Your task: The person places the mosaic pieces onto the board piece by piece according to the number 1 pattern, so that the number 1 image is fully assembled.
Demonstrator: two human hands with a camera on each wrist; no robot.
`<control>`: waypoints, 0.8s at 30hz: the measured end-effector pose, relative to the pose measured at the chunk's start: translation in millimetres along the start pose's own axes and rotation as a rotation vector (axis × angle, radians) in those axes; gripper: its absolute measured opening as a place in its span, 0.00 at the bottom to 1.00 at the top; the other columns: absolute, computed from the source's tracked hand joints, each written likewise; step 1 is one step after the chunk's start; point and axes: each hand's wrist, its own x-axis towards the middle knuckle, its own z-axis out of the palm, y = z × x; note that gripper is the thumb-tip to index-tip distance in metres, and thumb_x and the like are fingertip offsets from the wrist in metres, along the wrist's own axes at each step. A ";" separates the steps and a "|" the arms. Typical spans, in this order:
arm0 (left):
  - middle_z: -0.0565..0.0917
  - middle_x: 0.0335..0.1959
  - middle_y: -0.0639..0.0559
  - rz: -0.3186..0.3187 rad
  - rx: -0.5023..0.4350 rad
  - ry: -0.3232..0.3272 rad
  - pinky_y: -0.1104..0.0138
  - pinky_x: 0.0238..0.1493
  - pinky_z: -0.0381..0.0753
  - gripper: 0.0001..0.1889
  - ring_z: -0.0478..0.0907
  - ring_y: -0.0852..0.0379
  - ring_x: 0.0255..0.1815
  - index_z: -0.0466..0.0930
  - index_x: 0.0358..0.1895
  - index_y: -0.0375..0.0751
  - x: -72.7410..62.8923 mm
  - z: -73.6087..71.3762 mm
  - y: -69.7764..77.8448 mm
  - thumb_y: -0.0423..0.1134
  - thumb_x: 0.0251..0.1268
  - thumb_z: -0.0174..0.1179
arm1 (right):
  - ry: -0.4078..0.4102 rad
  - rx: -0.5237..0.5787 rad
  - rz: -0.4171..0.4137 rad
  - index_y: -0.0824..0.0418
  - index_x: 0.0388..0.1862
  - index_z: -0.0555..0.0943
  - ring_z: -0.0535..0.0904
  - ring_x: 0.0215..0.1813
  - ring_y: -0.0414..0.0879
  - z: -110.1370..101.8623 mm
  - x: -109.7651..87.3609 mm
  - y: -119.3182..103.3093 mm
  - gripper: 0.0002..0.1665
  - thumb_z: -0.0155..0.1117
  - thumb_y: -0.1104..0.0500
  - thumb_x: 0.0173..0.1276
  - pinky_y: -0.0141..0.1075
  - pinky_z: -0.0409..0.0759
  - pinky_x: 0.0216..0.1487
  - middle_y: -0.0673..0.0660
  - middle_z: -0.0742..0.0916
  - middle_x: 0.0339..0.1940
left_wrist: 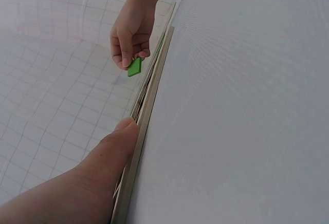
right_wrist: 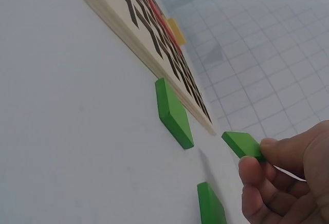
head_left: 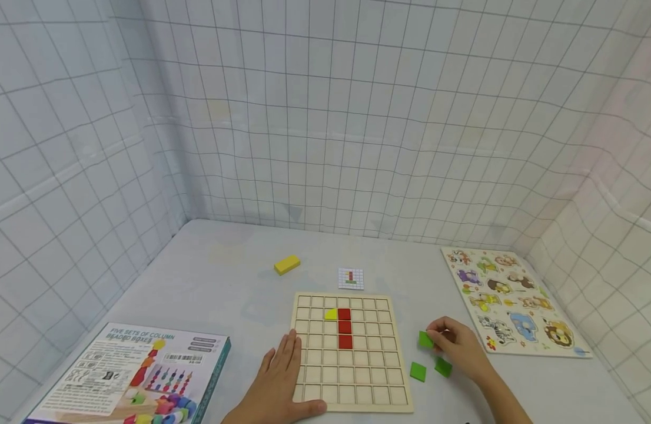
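A wooden grid board [head_left: 368, 377] lies flat on the table. One yellow tile [head_left: 331, 314] and a column of three red tiles [head_left: 345, 327] sit in its cells. My left hand [head_left: 278, 377] rests along the board's left edge, fingers straight, with the thumb by the near edge. Thumb and fingers of my right hand [head_left: 458, 346] pinch a green square tile [right_wrist: 242, 144], held up off the table to the right of the board. Two more green tiles lie below it, one green tile [head_left: 418, 371] nearer the board and another green tile [head_left: 443, 367] under the hand.
Behind the board lies a small pattern card [head_left: 351, 279], with a yellow block [head_left: 287, 264] to its left. An animal puzzle board [head_left: 516, 300] is at the right. A bead-set box [head_left: 129, 377] lies at the left front. Gridded cloth walls [head_left: 325, 118] surround the table.
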 end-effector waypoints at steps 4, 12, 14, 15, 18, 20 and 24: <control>0.41 0.78 0.32 0.006 0.002 0.012 0.40 0.69 0.45 0.65 0.40 0.37 0.77 0.42 0.75 0.23 -0.9 0.2 0.4 0.76 0.51 0.57 | -0.024 0.016 -0.031 0.66 0.39 0.79 0.79 0.28 0.44 6.7 1.8 -3.3 0.02 0.61 0.67 0.70 0.33 0.79 0.32 0.57 0.81 0.33; 0.41 0.78 0.33 0.001 -0.013 0.007 0.40 0.70 0.43 0.65 0.39 0.37 0.78 0.42 0.75 0.24 -1.1 -0.4 1.5 0.76 0.51 0.57 | -0.090 0.035 -0.104 0.67 0.39 0.79 0.79 0.28 0.43 17.6 4.9 -10.2 0.05 0.62 0.64 0.70 0.34 0.79 0.31 0.57 0.82 0.33; 0.41 0.78 0.33 -0.002 -0.010 0.004 0.40 0.70 0.44 0.65 0.39 0.37 0.78 0.42 0.75 0.24 -0.6 -0.1 1.1 0.76 0.51 0.57 | -0.103 0.036 -0.114 0.66 0.39 0.79 0.79 0.28 0.43 20.5 5.6 -13.5 0.05 0.62 0.63 0.70 0.33 0.79 0.31 0.57 0.82 0.34; 0.41 0.78 0.33 -0.004 -0.010 0.005 0.40 0.70 0.43 0.66 0.39 0.37 0.78 0.43 0.75 0.24 -0.4 -0.2 1.0 0.76 0.51 0.57 | -0.110 0.035 -0.124 0.66 0.39 0.79 0.79 0.28 0.43 22.0 6.1 -15.0 0.06 0.62 0.63 0.71 0.33 0.79 0.31 0.57 0.82 0.34; 0.41 0.78 0.34 -0.009 -0.012 0.004 0.40 0.70 0.43 0.66 0.39 0.37 0.78 0.43 0.75 0.24 0.1 -0.1 0.3 0.77 0.50 0.57 | -0.128 0.038 -0.150 0.67 0.39 0.79 0.79 0.28 0.43 27.4 7.6 -19.3 0.07 0.62 0.62 0.71 0.33 0.79 0.31 0.57 0.82 0.33; 0.41 0.78 0.34 -0.011 -0.015 0.003 0.40 0.70 0.43 0.66 0.39 0.37 0.78 0.43 0.75 0.25 0.3 0.1 -0.5 0.77 0.49 0.57 | -0.140 0.043 -0.155 0.67 0.39 0.79 0.80 0.28 0.43 31.3 8.4 -22.7 0.07 0.63 0.62 0.71 0.33 0.79 0.31 0.57 0.82 0.33; 0.41 0.78 0.34 -0.008 -0.012 0.000 0.40 0.70 0.43 0.67 0.39 0.37 0.78 0.43 0.75 0.25 0.8 0.7 -2.1 0.78 0.48 0.56 | -0.167 0.056 -0.153 0.66 0.39 0.79 0.80 0.28 0.44 39.8 9.9 -29.8 0.07 0.63 0.61 0.70 0.33 0.79 0.31 0.56 0.82 0.33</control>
